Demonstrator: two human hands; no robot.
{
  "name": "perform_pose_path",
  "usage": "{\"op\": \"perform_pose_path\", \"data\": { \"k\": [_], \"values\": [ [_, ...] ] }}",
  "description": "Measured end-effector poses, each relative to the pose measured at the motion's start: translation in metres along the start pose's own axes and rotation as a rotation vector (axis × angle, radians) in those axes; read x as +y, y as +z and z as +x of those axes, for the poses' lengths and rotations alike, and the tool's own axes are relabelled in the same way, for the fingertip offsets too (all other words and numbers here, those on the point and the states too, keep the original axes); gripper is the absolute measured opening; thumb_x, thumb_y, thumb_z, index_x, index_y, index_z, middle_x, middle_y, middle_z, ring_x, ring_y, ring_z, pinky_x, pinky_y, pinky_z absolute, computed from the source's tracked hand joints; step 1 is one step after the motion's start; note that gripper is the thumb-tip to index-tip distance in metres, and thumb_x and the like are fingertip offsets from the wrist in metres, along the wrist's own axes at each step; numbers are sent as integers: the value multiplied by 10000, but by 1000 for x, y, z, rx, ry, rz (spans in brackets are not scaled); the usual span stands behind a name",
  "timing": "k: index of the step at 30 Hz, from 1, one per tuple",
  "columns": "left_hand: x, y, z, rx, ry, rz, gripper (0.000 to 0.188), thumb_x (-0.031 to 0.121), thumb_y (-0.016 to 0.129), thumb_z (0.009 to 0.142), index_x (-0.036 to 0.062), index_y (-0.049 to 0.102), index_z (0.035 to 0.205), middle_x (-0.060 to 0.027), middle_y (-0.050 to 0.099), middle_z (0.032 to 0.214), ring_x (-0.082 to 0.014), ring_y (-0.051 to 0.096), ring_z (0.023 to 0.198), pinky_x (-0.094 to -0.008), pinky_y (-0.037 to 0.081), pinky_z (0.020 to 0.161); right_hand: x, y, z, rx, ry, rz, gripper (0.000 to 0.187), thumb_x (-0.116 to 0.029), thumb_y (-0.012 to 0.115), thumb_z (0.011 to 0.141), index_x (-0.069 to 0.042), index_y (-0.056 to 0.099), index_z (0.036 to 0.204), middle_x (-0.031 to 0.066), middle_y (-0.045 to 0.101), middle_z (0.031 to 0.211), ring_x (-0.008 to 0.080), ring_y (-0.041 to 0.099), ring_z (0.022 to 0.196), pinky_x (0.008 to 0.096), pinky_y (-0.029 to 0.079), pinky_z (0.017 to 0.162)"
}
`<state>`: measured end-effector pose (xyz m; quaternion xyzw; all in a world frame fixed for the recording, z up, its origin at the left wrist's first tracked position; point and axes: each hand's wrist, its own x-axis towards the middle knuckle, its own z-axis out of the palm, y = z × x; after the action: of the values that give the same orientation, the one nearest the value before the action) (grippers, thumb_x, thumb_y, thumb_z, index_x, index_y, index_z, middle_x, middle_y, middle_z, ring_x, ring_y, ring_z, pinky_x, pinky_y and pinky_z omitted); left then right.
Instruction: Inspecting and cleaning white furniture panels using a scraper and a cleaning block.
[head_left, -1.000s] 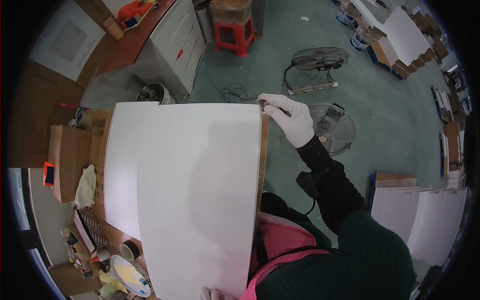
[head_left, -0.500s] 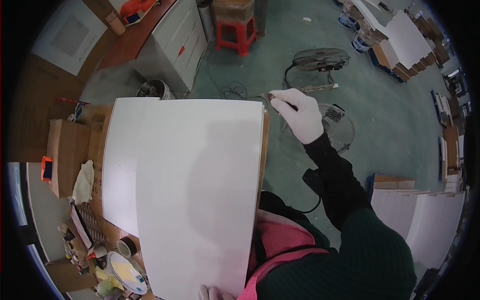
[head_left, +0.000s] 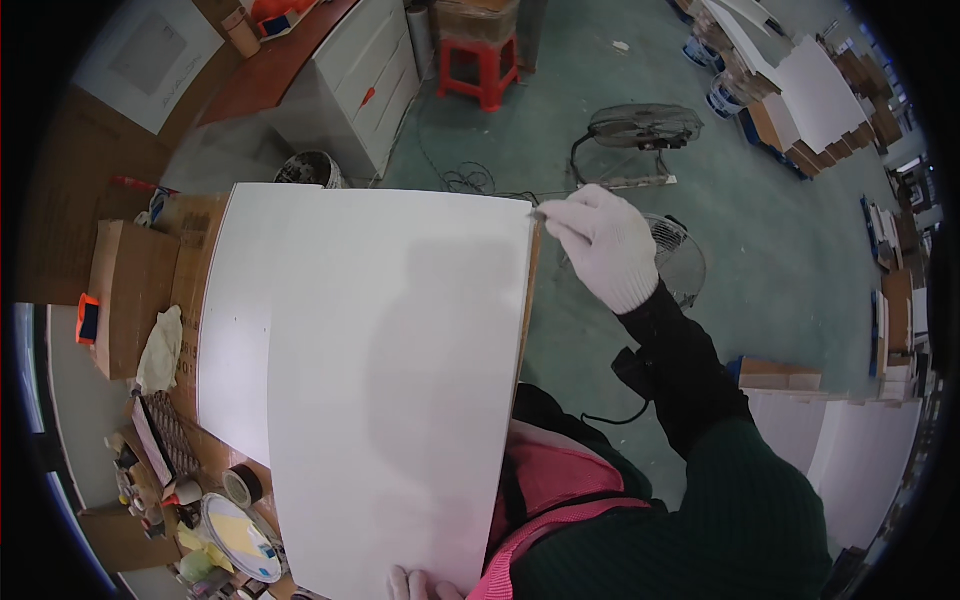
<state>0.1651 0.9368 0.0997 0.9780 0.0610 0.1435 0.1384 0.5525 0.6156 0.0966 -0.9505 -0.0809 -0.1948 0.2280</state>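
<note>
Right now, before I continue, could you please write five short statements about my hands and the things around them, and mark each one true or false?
1. The right hand pinches a small dark piece near the far right corner of the white panel. True.
2. The left hand is bare. False: the left hand wears a white glove.
3. A roll of tape lies to the left of the white panel. True.
4. The red stool has nothing on it. False: a brown box rests on the red stool.
5. The farther fan stands left of the white panel. False: the farther fan is to its right.
</note>
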Motion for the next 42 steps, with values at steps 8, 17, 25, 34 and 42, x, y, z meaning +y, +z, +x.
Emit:
{"op": "perform_pose_path", "data": {
  "k": [8, 17, 25, 34, 42],
  "values": [
    [-9, 2, -5, -39, 35, -38, 331, 185, 680, 888, -18, 681, 1151, -296, 655, 1218, -483, 624, 1103, -567, 507, 966, 39, 14, 26, 18, 41, -91, 152, -226, 669, 906, -196, 756, 1028, 47, 645, 905, 293, 657, 835, 416, 530, 705],
    [5, -7, -7, -89, -89, -18, 338, 169, 691, 884, -26, 672, 1160, -306, 642, 1230, -494, 613, 1115, -582, 501, 971, -58, -10, -42, -278, -192, 165, 155, -209, 708, 854, -224, 762, 998, 48, 593, 862, 272, 634, 804, 412, 516, 681],
    [11, -10, -9, -85, -106, -70, 322, 153, 682, 889, -25, 676, 1157, -298, 639, 1245, -492, 605, 1133, -574, 490, 987, 13, 18, 31, -27, -65, -251, 150, -233, 671, 875, -223, 757, 997, 72, 599, 896, 293, 631, 865, 429, 521, 715],
    [5, 9, 1, -29, -186, -88, 334, -4, 609, 763, 2, 653, 1093, -235, 621, 1285, -448, 612, 1087, -500, 512, 889, -43, 15, -2, -158, -165, -16, 179, -277, 680, 898, -180, 758, 1027, 70, 658, 888, 296, 673, 800, 407, 525, 683],
    [6, 3, -3, -72, -228, -108, 380, -32, 595, 762, -27, 644, 1139, -269, 615, 1302, -449, 584, 1182, -478, 496, 972, -122, -5, -105, -387, -639, 106, 225, -108, 650, 839, -115, 720, 1053, 60, 660, 1044, 274, 654, 893, 374, 548, 673]
  ]
}}
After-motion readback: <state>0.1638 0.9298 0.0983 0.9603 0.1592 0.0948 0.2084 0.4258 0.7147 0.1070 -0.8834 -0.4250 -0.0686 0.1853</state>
